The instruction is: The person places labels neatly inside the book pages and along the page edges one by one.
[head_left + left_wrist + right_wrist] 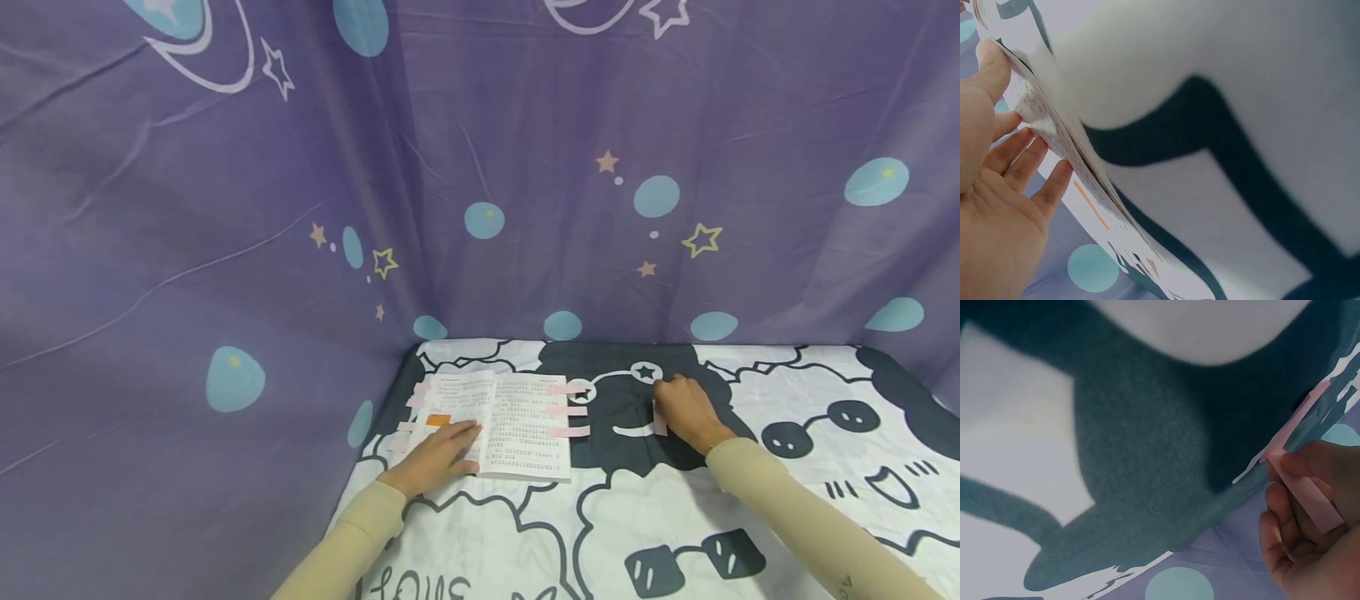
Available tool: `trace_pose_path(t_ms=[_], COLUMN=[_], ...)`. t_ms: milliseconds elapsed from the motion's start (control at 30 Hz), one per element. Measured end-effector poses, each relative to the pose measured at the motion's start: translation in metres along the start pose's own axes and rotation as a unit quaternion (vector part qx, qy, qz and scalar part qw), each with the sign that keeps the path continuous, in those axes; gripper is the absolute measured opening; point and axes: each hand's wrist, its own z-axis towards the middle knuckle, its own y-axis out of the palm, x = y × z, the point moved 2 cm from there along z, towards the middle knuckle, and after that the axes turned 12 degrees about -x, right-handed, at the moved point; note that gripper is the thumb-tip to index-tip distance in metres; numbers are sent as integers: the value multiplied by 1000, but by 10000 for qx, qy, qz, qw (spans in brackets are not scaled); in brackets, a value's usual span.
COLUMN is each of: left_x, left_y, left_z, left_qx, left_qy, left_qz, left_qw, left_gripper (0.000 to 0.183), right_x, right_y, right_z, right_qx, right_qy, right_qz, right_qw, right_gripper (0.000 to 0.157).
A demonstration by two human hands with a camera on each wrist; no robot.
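Observation:
An open book [525, 425] lies on the cloth, with pink sticky tabs [567, 411] sticking out past both side edges and an orange patch [438, 420] on its left page. My left hand [438, 458] rests on the lower part of that page, fingers extended, thumb at the bottom edge near the spine. In the left wrist view the fingertips touch the printed page [1047, 125]. To the right of the book, my right hand [686, 408] pinches a pink sticky strip [1310, 500] between thumb and fingers. Another pink length [1300, 415] shows beyond the thumb, close over the cloth.
A black-and-white cartoon cloth [480, 533] covers the surface beneath the book. Purple curtains [525, 275] with moons, stars and blue dots hang along the back and the left side.

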Motion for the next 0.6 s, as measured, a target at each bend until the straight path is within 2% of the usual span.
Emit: trace_pose_path(t_ms=[267, 600], left_x=[1, 1], left_y=[0, 1], left_z=[0, -1], left_qx=[3, 3], left_qy=[-76, -54], left_qz=[15, 9], left_qw=[10000, 10000], left_gripper=[70, 70], right_x=[4, 11], right_y=[-1, 2], right_z=[-1, 1], right_qx=[-258, -509], right_qy=[149, 611], right_qz=[449, 1092], right_qw=[9985, 9908], right_gripper=[10, 8])
